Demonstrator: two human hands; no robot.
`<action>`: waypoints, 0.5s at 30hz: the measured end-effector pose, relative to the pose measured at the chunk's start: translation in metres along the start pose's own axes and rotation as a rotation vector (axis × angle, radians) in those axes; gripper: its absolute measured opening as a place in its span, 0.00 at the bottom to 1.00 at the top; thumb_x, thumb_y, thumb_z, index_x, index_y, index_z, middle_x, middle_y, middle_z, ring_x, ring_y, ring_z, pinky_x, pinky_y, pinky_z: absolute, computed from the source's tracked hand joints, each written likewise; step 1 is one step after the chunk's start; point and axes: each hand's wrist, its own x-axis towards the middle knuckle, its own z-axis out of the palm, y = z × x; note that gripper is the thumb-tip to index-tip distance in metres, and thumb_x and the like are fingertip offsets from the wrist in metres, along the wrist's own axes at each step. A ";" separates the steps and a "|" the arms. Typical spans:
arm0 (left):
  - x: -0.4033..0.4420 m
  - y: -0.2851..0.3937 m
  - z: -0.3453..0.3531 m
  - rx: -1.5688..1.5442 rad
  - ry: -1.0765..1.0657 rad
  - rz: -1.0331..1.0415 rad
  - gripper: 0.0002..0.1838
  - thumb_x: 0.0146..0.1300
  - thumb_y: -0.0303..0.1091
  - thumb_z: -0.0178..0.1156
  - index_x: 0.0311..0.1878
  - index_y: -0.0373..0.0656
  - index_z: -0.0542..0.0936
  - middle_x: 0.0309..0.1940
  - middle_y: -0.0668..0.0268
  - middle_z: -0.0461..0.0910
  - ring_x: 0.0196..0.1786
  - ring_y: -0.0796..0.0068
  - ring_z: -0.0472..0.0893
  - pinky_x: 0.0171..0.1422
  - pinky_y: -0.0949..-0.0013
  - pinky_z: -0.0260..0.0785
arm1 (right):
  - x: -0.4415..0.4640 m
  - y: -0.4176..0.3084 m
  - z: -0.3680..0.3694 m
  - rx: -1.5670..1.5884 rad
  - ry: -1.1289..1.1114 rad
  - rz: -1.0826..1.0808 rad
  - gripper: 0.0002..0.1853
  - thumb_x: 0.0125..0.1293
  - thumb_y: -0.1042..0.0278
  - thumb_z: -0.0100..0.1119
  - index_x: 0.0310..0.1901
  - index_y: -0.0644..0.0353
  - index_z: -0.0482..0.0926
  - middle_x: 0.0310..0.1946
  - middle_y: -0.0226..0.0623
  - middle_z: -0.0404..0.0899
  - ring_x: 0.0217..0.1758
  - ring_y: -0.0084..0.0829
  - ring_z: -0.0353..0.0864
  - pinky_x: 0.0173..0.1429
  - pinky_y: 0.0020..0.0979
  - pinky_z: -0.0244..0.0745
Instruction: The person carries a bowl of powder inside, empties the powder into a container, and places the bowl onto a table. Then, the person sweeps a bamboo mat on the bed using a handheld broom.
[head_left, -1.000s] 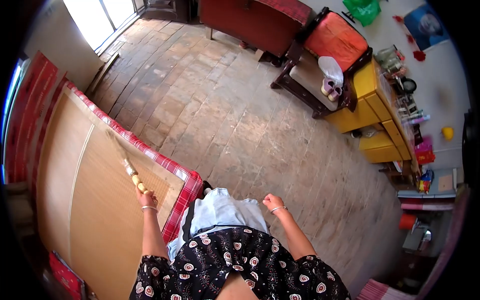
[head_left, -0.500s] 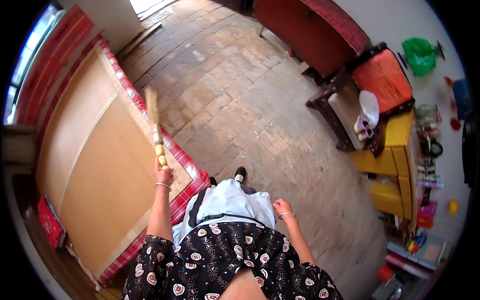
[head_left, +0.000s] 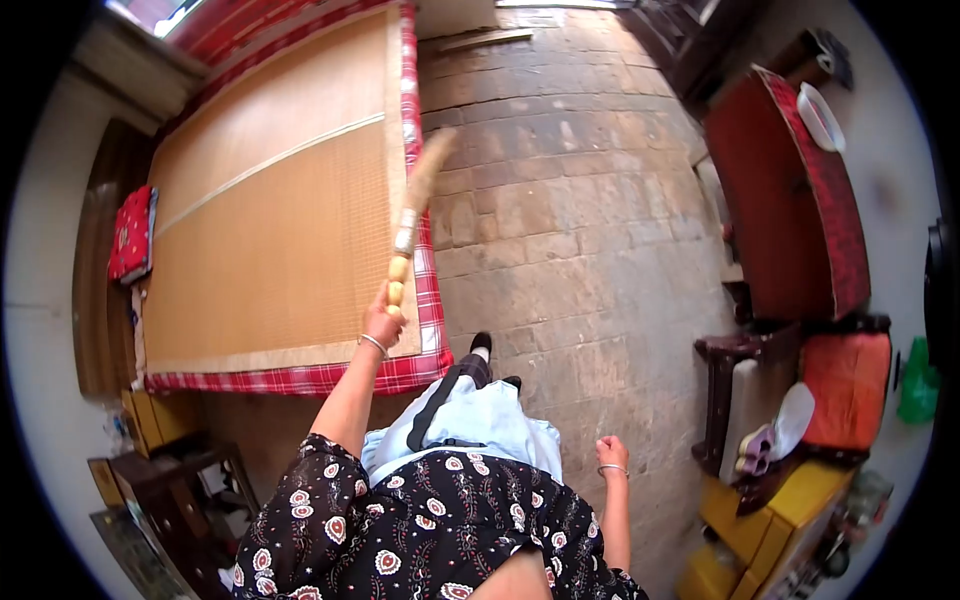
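Note:
My left hand (head_left: 381,322) is closed around the beaded, pale yellow handle of a hand brush (head_left: 405,235). The bristles point up and away from me, slightly blurred, past the side of the bed. Beneath the brush lies the edge of a woven sleeping mat (head_left: 290,250) on the bed, bordered by a red plaid sheet (head_left: 431,310). Out to my right side, over the stone floor, my right hand (head_left: 612,453) hangs with its fingers curled in and nothing visible in them. Each wrist wears a bangle.
A folded red cloth (head_left: 132,235) lies at the bed's left end. The paved floor (head_left: 560,270) runs along the bed. On the right stand a dark red cabinet (head_left: 770,200), a chair with an orange cushion (head_left: 845,390) and shoes (head_left: 755,450), and a yellow cabinet (head_left: 770,510).
My view has turned left, so the bed now sits more upright and further into view. The brush stays in my left hand, its bristles now tilted right. My right hand remains beside me.

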 end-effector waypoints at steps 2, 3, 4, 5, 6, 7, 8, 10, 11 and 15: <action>0.023 0.008 -0.015 -0.084 0.158 -0.012 0.48 0.39 0.11 0.53 0.68 0.54 0.53 0.24 0.66 0.72 0.15 0.79 0.68 0.14 0.74 0.60 | 0.020 -0.015 -0.005 -0.021 -0.036 -0.032 0.10 0.54 0.66 0.56 0.34 0.64 0.76 0.21 0.34 0.76 0.20 0.22 0.73 0.25 0.25 0.71; 0.031 0.016 -0.017 -0.148 0.210 0.003 0.41 0.40 0.11 0.51 0.63 0.47 0.59 0.24 0.65 0.71 0.15 0.77 0.69 0.13 0.73 0.60 | 0.032 -0.023 -0.005 -0.028 -0.048 -0.058 0.10 0.54 0.66 0.56 0.34 0.64 0.76 0.21 0.34 0.76 0.20 0.22 0.73 0.25 0.25 0.71; 0.042 0.018 -0.016 -0.188 0.249 -0.031 0.38 0.40 0.11 0.51 0.59 0.46 0.61 0.24 0.64 0.71 0.16 0.77 0.69 0.13 0.73 0.60 | 0.044 -0.032 -0.006 -0.033 -0.053 -0.083 0.10 0.54 0.66 0.56 0.34 0.64 0.76 0.21 0.34 0.76 0.20 0.22 0.73 0.25 0.26 0.71; 0.055 0.016 -0.014 -0.228 0.283 -0.067 0.34 0.40 0.11 0.51 0.56 0.45 0.63 0.24 0.64 0.70 0.16 0.76 0.69 0.13 0.72 0.60 | 0.053 -0.050 -0.009 -0.059 -0.057 -0.098 0.11 0.54 0.65 0.56 0.34 0.64 0.76 0.21 0.34 0.76 0.20 0.22 0.73 0.25 0.26 0.71; 0.069 0.014 -0.013 -0.267 0.313 -0.104 0.31 0.40 0.11 0.52 0.52 0.44 0.65 0.24 0.64 0.70 0.16 0.76 0.70 0.13 0.72 0.61 | 0.062 -0.069 -0.010 -0.085 -0.058 -0.110 0.11 0.54 0.65 0.56 0.34 0.64 0.76 0.21 0.34 0.76 0.20 0.22 0.73 0.26 0.26 0.71; 0.077 0.012 0.000 -0.224 0.299 -0.110 0.25 0.38 0.11 0.52 0.42 0.44 0.65 0.21 0.65 0.68 0.15 0.75 0.69 0.13 0.71 0.61 | 0.069 -0.083 -0.010 -0.112 -0.056 -0.119 0.12 0.54 0.64 0.56 0.34 0.65 0.76 0.21 0.35 0.76 0.20 0.22 0.74 0.26 0.27 0.71; 0.083 0.010 0.011 -0.104 0.190 -0.100 0.31 0.38 0.11 0.53 0.50 0.45 0.67 0.21 0.66 0.69 0.15 0.76 0.69 0.14 0.72 0.62 | 0.077 -0.099 -0.007 -0.107 -0.058 -0.127 0.12 0.54 0.64 0.56 0.34 0.65 0.76 0.21 0.35 0.76 0.20 0.22 0.74 0.26 0.27 0.71; 0.072 0.026 0.040 -0.029 0.001 -0.104 0.39 0.38 0.11 0.54 0.58 0.49 0.66 0.23 0.68 0.70 0.16 0.78 0.69 0.15 0.74 0.62 | 0.097 -0.117 -0.001 -0.107 -0.065 -0.137 0.12 0.53 0.63 0.56 0.34 0.65 0.76 0.20 0.35 0.76 0.20 0.23 0.74 0.27 0.27 0.71; 0.069 0.033 0.047 -0.068 -0.040 -0.109 0.41 0.38 0.11 0.54 0.60 0.50 0.65 0.23 0.69 0.70 0.16 0.78 0.69 0.16 0.74 0.63 | 0.103 -0.138 -0.003 -0.124 -0.130 -0.071 0.15 0.52 0.59 0.56 0.35 0.63 0.77 0.31 0.48 0.79 0.36 0.40 0.79 0.43 0.35 0.73; 0.092 0.075 0.042 -0.214 -0.065 -0.060 0.45 0.37 0.11 0.55 0.64 0.54 0.62 0.25 0.70 0.71 0.17 0.79 0.69 0.18 0.74 0.64 | 0.132 -0.207 -0.011 -0.126 -0.130 -0.150 0.14 0.53 0.60 0.56 0.34 0.64 0.77 0.28 0.46 0.79 0.33 0.39 0.79 0.40 0.34 0.73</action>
